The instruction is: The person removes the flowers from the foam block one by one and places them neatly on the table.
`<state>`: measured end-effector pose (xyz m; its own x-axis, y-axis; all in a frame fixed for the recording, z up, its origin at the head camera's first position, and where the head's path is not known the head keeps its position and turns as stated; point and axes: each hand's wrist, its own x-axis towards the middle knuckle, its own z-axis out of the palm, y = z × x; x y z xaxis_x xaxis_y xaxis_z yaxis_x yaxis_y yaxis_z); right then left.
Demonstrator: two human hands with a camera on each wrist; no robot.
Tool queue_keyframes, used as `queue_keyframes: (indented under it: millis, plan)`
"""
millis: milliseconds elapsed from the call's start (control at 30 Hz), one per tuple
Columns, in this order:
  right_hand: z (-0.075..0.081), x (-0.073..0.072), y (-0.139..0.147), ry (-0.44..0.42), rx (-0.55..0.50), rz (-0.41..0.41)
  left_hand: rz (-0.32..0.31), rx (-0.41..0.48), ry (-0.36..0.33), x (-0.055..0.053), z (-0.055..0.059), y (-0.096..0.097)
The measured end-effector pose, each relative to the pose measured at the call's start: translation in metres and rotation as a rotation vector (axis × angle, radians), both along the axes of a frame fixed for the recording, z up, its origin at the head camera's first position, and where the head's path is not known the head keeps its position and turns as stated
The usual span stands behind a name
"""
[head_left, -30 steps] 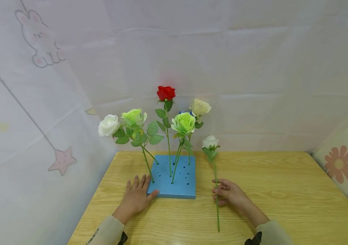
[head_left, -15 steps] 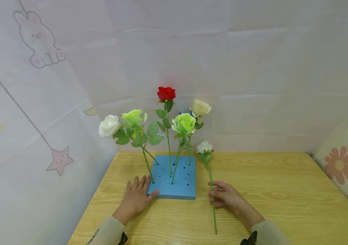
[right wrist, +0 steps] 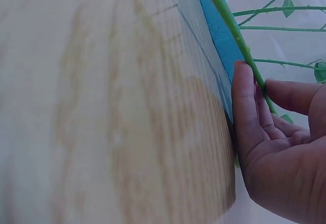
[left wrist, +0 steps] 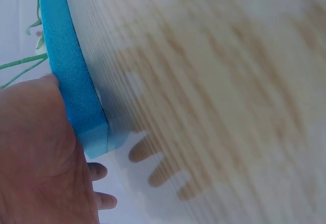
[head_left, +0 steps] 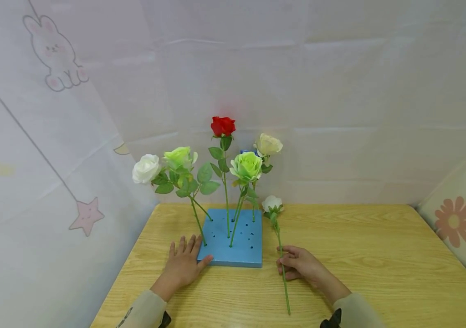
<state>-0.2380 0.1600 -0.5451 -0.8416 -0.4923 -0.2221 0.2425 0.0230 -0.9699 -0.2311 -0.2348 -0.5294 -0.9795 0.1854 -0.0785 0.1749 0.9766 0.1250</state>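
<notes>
My right hand (head_left: 300, 264) pinches the green stem of a white rose (head_left: 273, 204) between thumb and fingers, to the right of a blue board with holes (head_left: 237, 255). In the right wrist view the stem (right wrist: 229, 23) runs up past the thumb and fingertips. My left hand (head_left: 183, 263) lies with fingers spread at the board's front left corner, thumb on its edge. The left wrist view shows the palm (left wrist: 35, 147) against the blue side (left wrist: 76, 81). Upright in the board stand a red rose (head_left: 222, 126), green roses (head_left: 246, 166) and another white rose (head_left: 145, 168).
A cream rose (head_left: 268, 144) stands at the board's back right, with a blue flower (head_left: 248, 151) mostly hidden behind a green one. The wooden table (head_left: 380, 255) meets a pale cloth backdrop (head_left: 360, 114) at its rear and sides.
The right hand has moved a little left and nearer with the white rose, whose bloom has dipped and swung left toward the board. The left hand and the board have stayed put.
</notes>
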Motion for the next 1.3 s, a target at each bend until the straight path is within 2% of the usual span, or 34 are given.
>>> queue_keyframes:
  millis: [333, 567, 900, 1300]
  plan:
    - [0.004, -0.001, -0.002, 0.023, 0.065, -0.001, -0.003, -0.004, 0.013, -0.001, 0.0, 0.0]
    - [0.009, 0.001, -0.003, 0.058, 0.147, -0.024, -0.008, 0.0, 0.026, -0.001, 0.001, 0.001]
    - [0.021, 0.005, 0.002, 0.103, 0.248, -0.023, -0.002, -0.021, 0.006, -0.003, 0.002, 0.002]
    - [0.028, 0.005, 0.012, 0.133, 0.234, -0.015, -0.001, -0.01, 0.002, -0.002, -0.005, 0.0]
